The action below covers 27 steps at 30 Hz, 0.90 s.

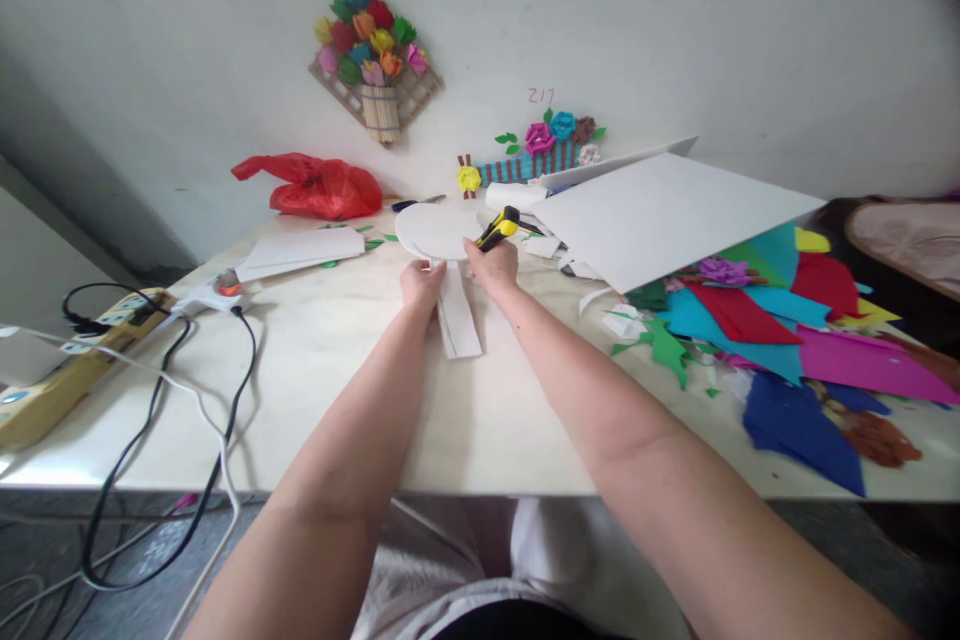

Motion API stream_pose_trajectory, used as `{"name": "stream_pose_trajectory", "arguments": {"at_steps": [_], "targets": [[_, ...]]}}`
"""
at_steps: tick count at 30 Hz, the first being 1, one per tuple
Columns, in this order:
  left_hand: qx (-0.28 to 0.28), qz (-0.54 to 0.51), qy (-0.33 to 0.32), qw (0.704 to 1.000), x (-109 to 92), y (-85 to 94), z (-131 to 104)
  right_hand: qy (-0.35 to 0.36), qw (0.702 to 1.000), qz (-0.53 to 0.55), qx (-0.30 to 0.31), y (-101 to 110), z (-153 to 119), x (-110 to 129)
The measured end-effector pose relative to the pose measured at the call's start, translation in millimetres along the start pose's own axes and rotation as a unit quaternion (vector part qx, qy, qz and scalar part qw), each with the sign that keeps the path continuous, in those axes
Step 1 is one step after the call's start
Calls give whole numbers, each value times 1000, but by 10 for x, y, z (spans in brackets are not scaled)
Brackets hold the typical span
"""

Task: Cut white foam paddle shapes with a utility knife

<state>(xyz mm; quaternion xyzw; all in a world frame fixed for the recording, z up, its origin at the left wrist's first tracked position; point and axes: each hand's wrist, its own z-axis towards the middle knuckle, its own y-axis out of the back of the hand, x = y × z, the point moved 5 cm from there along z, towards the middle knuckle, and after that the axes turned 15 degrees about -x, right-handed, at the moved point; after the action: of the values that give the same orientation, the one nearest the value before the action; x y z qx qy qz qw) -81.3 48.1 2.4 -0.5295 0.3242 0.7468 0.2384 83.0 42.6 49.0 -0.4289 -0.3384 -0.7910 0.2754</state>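
A white board cutout (431, 228) with a rounded top lies mid-table, and a narrow white strip (459, 320) extends from it toward me. My left hand (421, 284) grips its left edge where the rounded part meets the strip. On the opposite side, my right hand (495, 266) is closed around a yellow and black utility knife (499, 228), whose body points up and to the right. The knife's blade tip is hidden by my fingers. Behind the cutout lies a dark-handled tool (417, 204), partly covered.
Large white boards (675, 215) lean at the right over coloured felt sheets (750, 325) and scraps. At left are a white board piece (304, 250), a red plastic bag (326, 188), a yellow power strip (90, 360) and looping cables (225, 420). Flower decorations (375, 50) hang on the wall.
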Motion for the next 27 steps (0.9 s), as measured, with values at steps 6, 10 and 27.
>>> {"name": "stream_pose_trajectory", "arguments": {"at_steps": [6, 10, 27], "targets": [[-16, 210, -86, 974, -215, 109, -160, -53, 998, 25, 16, -25, 1, -119], [-12, 316, -168, 934, -316, 157, -261, -76, 996, 32, 16, -53, 25, -194], [191, 413, -214, 864, -180, -110, -446, -81, 988, 122, 37, -314, 13, -367]]}}
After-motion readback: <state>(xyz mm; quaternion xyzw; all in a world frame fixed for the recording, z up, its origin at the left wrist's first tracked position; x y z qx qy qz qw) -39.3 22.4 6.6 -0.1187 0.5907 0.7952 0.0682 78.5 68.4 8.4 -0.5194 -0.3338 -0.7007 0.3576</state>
